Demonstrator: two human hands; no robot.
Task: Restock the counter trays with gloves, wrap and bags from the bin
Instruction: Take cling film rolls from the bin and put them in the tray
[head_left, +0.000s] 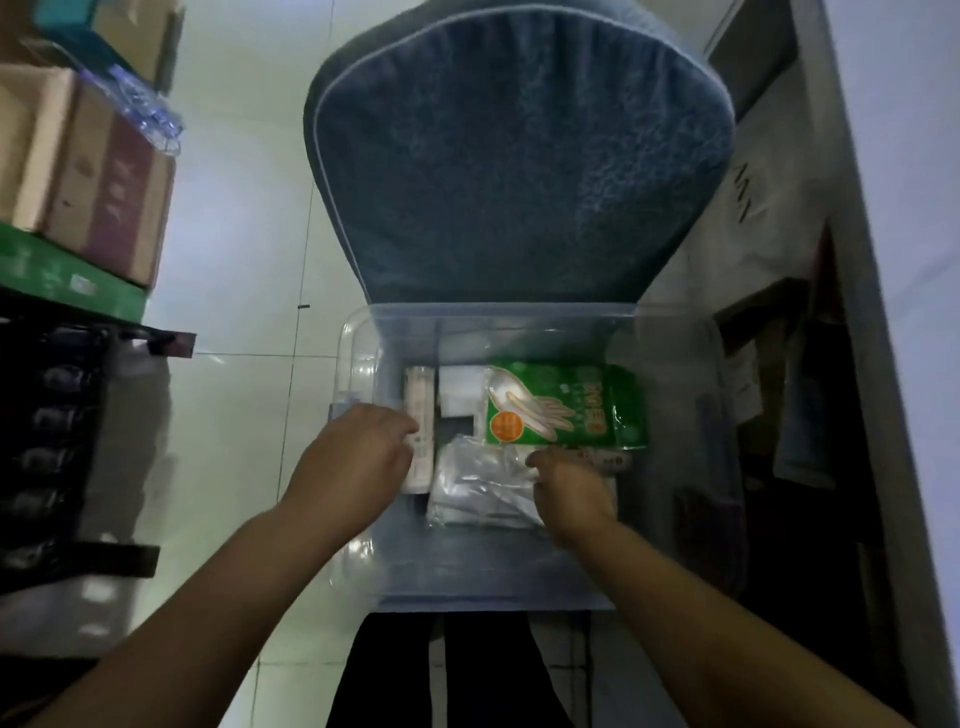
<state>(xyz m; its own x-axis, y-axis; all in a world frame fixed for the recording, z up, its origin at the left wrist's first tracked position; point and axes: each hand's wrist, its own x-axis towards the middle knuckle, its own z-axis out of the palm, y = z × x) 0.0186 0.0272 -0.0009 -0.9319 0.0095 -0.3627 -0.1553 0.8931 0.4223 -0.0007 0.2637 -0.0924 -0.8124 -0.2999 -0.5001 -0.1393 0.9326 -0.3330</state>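
Pale glossy floor tiles (244, 291) surround a clear plastic bin (358, 343) that sits low in front of the person, its far edge against a blue-grey cushioned chair (519, 171). Inside the bin, along its left wall, lies a white roll of wrap (420, 395) with its long axis running from the near side toward the chair. Beside the roll, toward the bin's far wall, is a small white box (460, 397). To the right of that box lies a green pack of gloves (566, 405), flat, its long axis running across the bin from left to right, with the printed glove fingers pointing toward the bin's right wall. In the middle of the bin, nearer the person than the green pack, sits a crumpled heap of clear bags (478, 483). The left hand (358, 452) reaches over the bin's left side and rests on the near part of the roll, fingers curled down; whether they actually close around it cannot be told. The right hand (571, 488) is down on the right edge of the clear bags, fingers bent and touching the plastic, but a firm hold cannot be made out. Left of the bin, cardboard boxes (88, 176) are stacked on a dark shelf.
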